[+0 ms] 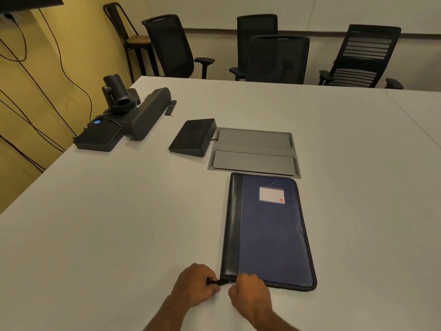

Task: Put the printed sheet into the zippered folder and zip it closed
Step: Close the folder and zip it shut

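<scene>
The printed sheet cannot be seen; the zippered folder (269,232) lies flat and closed on the white worktop (119,211), its contents hidden. Its near left corner sits between the two hands. The left hand (194,285) curls its fingers round a black strap or tab just left of that corner. The right hand (249,291) pinches something small at the zip, likely the puller, mostly hidden under its fingers. The folder's white label (272,194) shows ruled lines, with no readable writing.

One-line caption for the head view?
Both hands, left hand and right hand, work the zipper at the closed blue folder's near corner.
</scene>
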`<state>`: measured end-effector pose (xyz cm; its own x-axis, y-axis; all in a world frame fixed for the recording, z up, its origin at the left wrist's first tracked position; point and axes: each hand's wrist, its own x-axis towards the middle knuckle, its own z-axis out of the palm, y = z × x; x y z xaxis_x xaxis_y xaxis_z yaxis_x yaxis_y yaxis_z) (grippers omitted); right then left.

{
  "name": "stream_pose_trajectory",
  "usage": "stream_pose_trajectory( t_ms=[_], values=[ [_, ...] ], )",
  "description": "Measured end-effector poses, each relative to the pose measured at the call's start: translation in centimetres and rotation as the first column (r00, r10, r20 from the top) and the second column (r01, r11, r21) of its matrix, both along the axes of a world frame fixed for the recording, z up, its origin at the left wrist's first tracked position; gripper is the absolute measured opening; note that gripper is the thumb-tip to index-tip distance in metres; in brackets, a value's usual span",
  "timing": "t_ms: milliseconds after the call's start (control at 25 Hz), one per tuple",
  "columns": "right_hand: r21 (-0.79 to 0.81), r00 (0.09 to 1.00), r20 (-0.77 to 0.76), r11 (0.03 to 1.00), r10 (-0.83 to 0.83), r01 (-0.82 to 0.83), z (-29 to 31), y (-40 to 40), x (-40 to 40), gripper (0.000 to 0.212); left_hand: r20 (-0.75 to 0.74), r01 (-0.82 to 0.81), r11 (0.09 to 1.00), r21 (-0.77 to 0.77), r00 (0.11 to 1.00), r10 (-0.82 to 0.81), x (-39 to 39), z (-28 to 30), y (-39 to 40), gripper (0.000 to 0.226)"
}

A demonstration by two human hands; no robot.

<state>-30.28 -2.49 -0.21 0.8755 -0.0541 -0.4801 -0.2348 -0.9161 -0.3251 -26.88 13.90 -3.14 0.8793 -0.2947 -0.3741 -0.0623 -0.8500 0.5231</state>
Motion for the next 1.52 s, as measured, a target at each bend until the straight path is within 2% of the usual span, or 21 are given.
stream_pose_trajectory(
  t_ms=[80, 280, 520, 960, 1120, 1320, 1360, 1440, 1520],
  values=[
    [0.003, 1.000, -0.012, 1.000, -0.024, 0.024, 0.3, -0.4, -0.1, 0.017, 0.009, 0.019, 1.000, 0.002, 1.000, -0.019, 0.2, 0.1, 0.0, 0.023],
    [0.006, 0.993, -0.015, 0.994, -0.113, 0.113, 0.6, -2.6, -0.8, 0.016, 0.053, 0.072, 0.997, 0.024, 0.996, -0.073, 0.6, 0.4, 0.2, 0.022],
    [-0.027, 0.983, -0.007, 0.983, -0.184, 0.184, 0.9, -6.8, -1.8, 0.035, 0.103, 0.139, 0.986, 0.093, 0.983, -0.149, 1.0, 0.7, 0.1, 0.023],
    [-0.070, 0.953, 0.035, 0.951, -0.301, 0.303, 0.7, -15.3, -3.8, 0.024, 0.083, 0.153, 0.978, 0.141, 0.983, -0.166, 1.4, 1.4, -0.2, 0.024],
    [-0.084, 0.958, 0.044, 0.954, -0.284, 0.287, 0.3, -18.1, -4.0, 0.021, 0.044, 0.181, 0.971, 0.154, 0.981, -0.190, 1.5, 1.8, -0.4, 0.026],
    [-0.067, 0.986, 0.054, 0.984, -0.160, 0.164, -1.0, -20.1, -3.8, 0.027, 0.008, 0.286, 0.934, 0.215, 0.956, -0.295, 2.1, 2.2, -0.4, 0.034],
    [-0.055, 0.991, 0.067, 0.991, -0.115, 0.119, -1.2, -20.7, -3.8, 0.028, 0.054, 0.310, 0.923, 0.228, 0.943, -0.329, 2.3, 2.3, -0.4, 0.040],
    [-0.036, 0.995, 0.096, 0.998, -0.039, 0.043, -1.4, -21.7, -3.8, 0.025, 0.262, 0.316, 0.918, 0.240, 0.890, -0.375, 3.1, 2.2, -1.1, 0.057],
    [-0.028, 0.993, 0.121, 1.000, -0.007, 0.011, -1.5, -22.4, -3.8, 0.019, 0.455, 0.354, 0.901, 0.251, 0.778, -0.433, 3.7, 2.8, -3.7, 0.060]
  ],
)
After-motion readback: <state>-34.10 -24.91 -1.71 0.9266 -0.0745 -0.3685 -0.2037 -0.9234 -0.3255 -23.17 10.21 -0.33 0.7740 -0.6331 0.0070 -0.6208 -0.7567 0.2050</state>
